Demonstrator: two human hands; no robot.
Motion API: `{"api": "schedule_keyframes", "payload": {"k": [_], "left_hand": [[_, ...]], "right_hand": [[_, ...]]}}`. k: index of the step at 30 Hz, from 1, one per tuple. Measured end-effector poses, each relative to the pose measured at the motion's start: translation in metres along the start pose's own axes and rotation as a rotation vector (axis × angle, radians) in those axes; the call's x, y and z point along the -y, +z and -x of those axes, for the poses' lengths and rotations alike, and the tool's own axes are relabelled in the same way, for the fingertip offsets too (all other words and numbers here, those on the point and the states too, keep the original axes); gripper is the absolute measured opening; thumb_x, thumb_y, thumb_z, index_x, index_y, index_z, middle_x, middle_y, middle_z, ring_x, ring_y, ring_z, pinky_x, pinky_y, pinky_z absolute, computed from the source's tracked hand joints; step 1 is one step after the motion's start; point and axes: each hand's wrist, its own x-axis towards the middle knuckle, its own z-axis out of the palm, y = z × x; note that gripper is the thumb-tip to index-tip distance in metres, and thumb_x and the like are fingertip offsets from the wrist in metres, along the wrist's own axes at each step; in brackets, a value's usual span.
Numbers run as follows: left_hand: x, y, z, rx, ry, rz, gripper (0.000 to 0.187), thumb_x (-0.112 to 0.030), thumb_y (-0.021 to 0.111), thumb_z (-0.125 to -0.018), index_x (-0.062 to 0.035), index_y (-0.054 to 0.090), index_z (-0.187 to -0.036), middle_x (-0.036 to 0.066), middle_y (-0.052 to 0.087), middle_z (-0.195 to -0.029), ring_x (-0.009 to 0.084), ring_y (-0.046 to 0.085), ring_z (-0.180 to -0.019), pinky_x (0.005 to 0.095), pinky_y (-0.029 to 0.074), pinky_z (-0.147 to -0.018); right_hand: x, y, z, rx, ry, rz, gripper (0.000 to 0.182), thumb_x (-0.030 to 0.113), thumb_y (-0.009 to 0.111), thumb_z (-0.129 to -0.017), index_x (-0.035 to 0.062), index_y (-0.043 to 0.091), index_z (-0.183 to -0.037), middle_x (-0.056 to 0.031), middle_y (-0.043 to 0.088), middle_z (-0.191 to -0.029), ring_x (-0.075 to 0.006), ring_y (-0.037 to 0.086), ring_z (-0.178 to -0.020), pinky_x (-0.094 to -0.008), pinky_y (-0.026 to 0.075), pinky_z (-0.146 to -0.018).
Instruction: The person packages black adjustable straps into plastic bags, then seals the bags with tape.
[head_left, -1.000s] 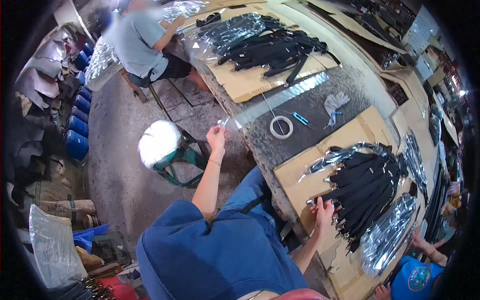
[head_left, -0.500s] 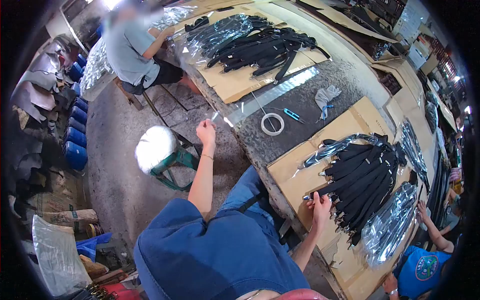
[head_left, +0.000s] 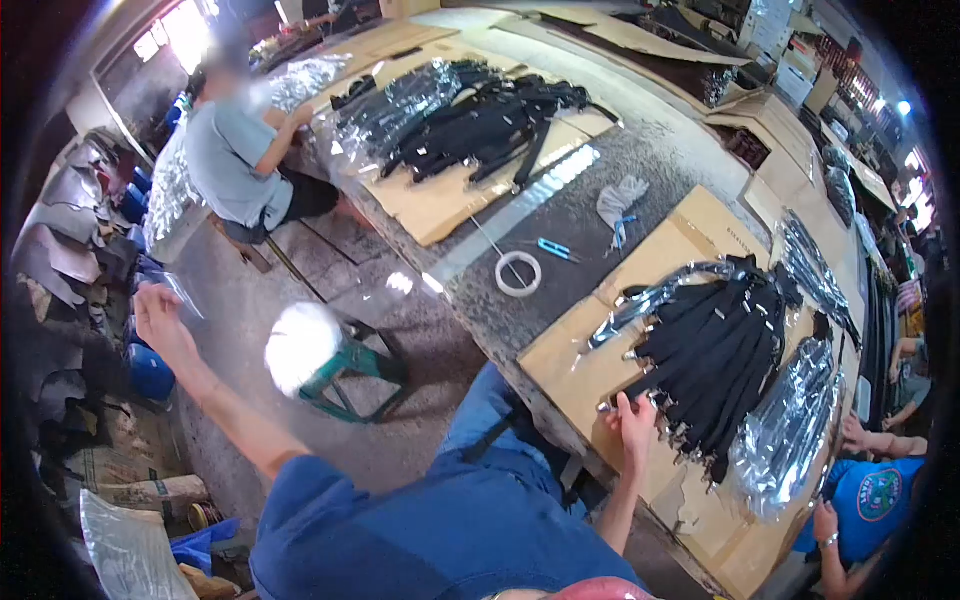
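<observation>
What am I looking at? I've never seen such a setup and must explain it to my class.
There is no machine: a person works with two bare hands. The camera sits on that person's head, looking forward and down. On the table lie cardboard, black straps, clear plastic wrapping, a white ring and a blue tool. The left hand holds a thin, clear piece of plastic away from the table; the right hand appears to hold one of those straps near its end.
</observation>
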Motion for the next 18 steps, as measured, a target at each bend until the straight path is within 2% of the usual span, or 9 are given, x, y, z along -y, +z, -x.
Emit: {"api": "schedule_keyframes", "payload": {"k": [2,3,4,5,6,8,13,16,18], "left_hand": [[-0.041,0.038,0.024,0.314,-0.093,-0.455,0.013,-0.009,0.053,-0.089,-0.0044,0.06,-0.078,0.0,0.056,-0.071,0.0084,0.051,-0.066,0.022,0.041,-0.061],[-0.056,0.069,0.043,0.519,-0.116,-0.493,0.012,-0.006,0.054,-0.083,-0.0044,0.064,-0.078,0.0,0.06,-0.073,0.0087,0.053,-0.066,0.0229,0.042,-0.061],[-0.062,0.097,0.072,0.596,-0.254,-0.445,0.009,-0.003,0.056,-0.077,-0.0028,0.065,-0.077,0.001,0.062,-0.075,0.0102,0.056,-0.07,0.0233,0.045,-0.066],[-0.034,0.103,0.092,0.774,-0.413,-0.447,0.009,-0.002,0.06,-0.073,-0.0005,0.067,-0.079,0.003,0.065,-0.078,0.0127,0.059,-0.073,0.0245,0.046,-0.069],[-0.022,0.123,0.121,0.984,-0.39,-0.388,0.011,-0.002,0.063,-0.071,-0.0003,0.07,-0.08,0.005,0.068,-0.078,0.013,0.062,-0.074,0.0255,0.048,-0.068],[0.003,0.16,0.192,1.175,-0.537,-0.45,0.008,-0.008,0.067,-0.073,-0.0042,0.072,-0.077,0.005,0.07,-0.074,0.0093,0.063,-0.068,0.0253,0.049,-0.063],[0.001,0.225,0.307,1.424,-0.707,-0.05,0.01,-0.013,0.072,-0.074,-0.0041,0.073,-0.079,0.004,0.07,-0.072,0.0063,0.062,-0.066,0.0224,0.048,-0.063],[-0.011,0.254,0.343,1.507,-0.573,-0.02,0.012,-0.014,0.07,-0.077,-0.0025,0.071,-0.079,0.006,0.068,-0.068,0.0076,0.058,-0.059,0.0243,0.047,-0.058],[-0.011,0.268,0.367,1.516,-0.548,-0.015,0.014,-0.016,0.069,-0.078,-0.0017,0.069,-0.079,0.007,0.066,-0.066,0.0089,0.055,-0.055,0.0259,0.045,-0.055]], "right_hand": [[-0.004,0.0,-0.003,-0.01,-0.006,-0.009,0.017,0.017,0.057,-0.091,0.001,0.056,-0.086,-0.0036,0.059,-0.064,-0.0093,0.055,-0.047,-0.021,0.039,-0.04],[-0.007,-0.002,-0.005,0.012,-0.018,-0.019,0.017,0.017,0.057,-0.091,0.0007,0.056,-0.086,-0.0038,0.059,-0.064,-0.0095,0.055,-0.047,-0.021,0.039,-0.04],[-0.008,-0.003,-0.006,0.032,-0.028,-0.028,0.017,0.017,0.057,-0.091,0.0004,0.056,-0.087,-0.0041,0.059,-0.065,-0.0096,0.055,-0.047,-0.0211,0.039,-0.04],[-0.008,-0.001,-0.006,0.041,-0.036,-0.036,0.017,0.017,0.057,-0.091,0.0004,0.056,-0.087,-0.0041,0.059,-0.065,-0.0096,0.055,-0.047,-0.0211,0.039,-0.04],[-0.007,-0.001,-0.006,0.033,-0.037,-0.046,0.016,0.015,0.057,-0.091,0.0002,0.056,-0.085,-0.0039,0.058,-0.063,-0.0102,0.055,-0.047,-0.021,0.04,-0.04],[-0.004,-0.001,-0.003,0.015,-0.044,-0.061,0.016,0.014,0.057,-0.091,0.0,0.055,-0.084,-0.0038,0.057,-0.062,-0.0108,0.055,-0.047,-0.0209,0.04,-0.04],[-0.005,0.0,0.003,-0.051,-0.068,-0.033,0.015,0.012,0.056,-0.091,-0.0006,0.055,-0.083,-0.0058,0.059,-0.064,-0.0116,0.055,-0.046,-0.0216,0.041,-0.041],[-0.006,0.002,0.002,-0.088,-0.075,-0.031,0.016,0.014,0.056,-0.091,-0.0003,0.055,-0.083,-0.0067,0.06,-0.066,-0.0097,0.054,-0.045,-0.0213,0.04,-0.039],[0.017,0.002,0.01,-0.12,0.076,0.22,0.027,0.024,0.06,-0.088,-0.003,0.057,-0.093,-0.009,0.062,-0.068,-0.0151,0.057,-0.05,-0.0285,0.045,-0.045]]}}
